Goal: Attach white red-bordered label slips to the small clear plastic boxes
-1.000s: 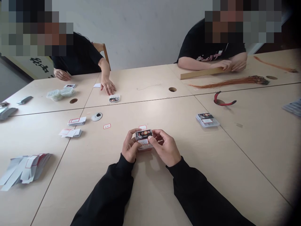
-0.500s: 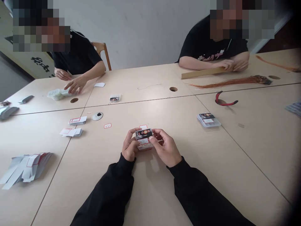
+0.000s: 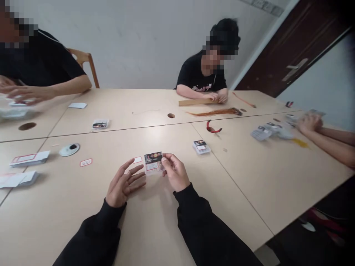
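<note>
My right hand [image 3: 174, 171] pinches a small clear plastic packet [image 3: 153, 163] by its right edge, with a black printed card and a white label showing inside. My left hand [image 3: 124, 184] hangs open just left of the packet, fingers spread and touching nothing. Beyond its fingertips, a small red-bordered white label [image 3: 137, 159] lies on the pale wooden table [image 3: 155, 225]. A second such label [image 3: 85, 162] lies further left.
Stacks of white labels [image 3: 29, 159] lie at the left. A co-worker's hands [image 3: 310, 123] work beside several packets [image 3: 267, 132] at the right. Ahead lie red-handled pliers [image 3: 213, 127], a packet [image 3: 201, 147], orange wires [image 3: 219, 112] and a wooden strip [image 3: 194, 102] under a seated person's hands.
My left hand has let go of the packet and opened. My right hand still holds it. The view has swung to the right, bringing a door and a third person into sight.
</note>
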Tool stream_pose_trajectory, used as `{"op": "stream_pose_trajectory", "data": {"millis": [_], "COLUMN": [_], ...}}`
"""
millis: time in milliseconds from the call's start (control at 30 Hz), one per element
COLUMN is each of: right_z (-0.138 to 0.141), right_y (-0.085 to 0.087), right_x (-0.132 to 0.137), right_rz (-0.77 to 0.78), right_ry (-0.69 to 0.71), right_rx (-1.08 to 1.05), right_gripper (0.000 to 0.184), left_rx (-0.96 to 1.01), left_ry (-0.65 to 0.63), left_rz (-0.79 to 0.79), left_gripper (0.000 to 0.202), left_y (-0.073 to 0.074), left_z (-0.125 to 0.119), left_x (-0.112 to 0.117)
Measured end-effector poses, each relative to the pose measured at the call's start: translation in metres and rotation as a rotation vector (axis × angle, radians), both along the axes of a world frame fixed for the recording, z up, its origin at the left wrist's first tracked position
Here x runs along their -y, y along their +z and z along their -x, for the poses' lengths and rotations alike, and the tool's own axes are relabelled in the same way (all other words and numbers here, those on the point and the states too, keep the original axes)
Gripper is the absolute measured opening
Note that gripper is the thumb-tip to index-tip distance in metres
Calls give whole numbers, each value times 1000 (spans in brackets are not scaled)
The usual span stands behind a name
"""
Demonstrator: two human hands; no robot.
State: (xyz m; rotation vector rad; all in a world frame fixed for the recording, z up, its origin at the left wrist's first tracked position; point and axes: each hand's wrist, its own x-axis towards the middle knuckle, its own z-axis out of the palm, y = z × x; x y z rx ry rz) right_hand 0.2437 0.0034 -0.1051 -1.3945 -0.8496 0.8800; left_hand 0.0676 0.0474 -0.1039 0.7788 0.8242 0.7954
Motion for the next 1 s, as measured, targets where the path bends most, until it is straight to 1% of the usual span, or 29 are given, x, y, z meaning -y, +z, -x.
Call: {"op": "stream_pose_trajectory", "data": {"millis": [67,100,167,200,333,367,433,500,567,700,767,867,1000], "right_z": [-22,-35,-65,-81,-142,-154,-170,-176,-174,-158,-151,-149,-151], "right_y": [-2,-4,-7,-8,-5,-2,2,3,-1,-21,-30,-36,-38], "right_x": [7,11,21,25,29,27,23,20,21,24,23,18,14], "right_rz": [15,23,60,104,146,159,185,198,197,257,301,316,263], "right_ry": [-119,-202,-346,-412,-584,-612,-633,-634,-630,-653,-669,-677,-683], "right_rx": [15,35,116,174,293,325,402,502,593,785,896,956,973], "right_gripper": [46,48,52,54,65,66,61,55,55,79,86,80,72], "left_rx": [-12,-19,-35,-42,-47,-46,-41,-44,-51,-59,-62,-64,-64], "left_ry": [0,-5,-10,-10,-4,-6,-13,-20,-29,-40,-33,-35,-34], "left_rz": [-37,-55,-79,-84,-97,-101,-108,-108,-104,-105,-106,-107,-112], "left_gripper": [58,58,60,61,61,61,60,60,59,60,60,60,60], "left_y": [2,4,6,6,6,5,5,5,5,7,7,7,6], "left_z": [0,0,0,0,0,0,0,1,1,0,0,0,0], "left_x": [2,3,5,5,5,5,5,5,5,5,5,5,5]}}
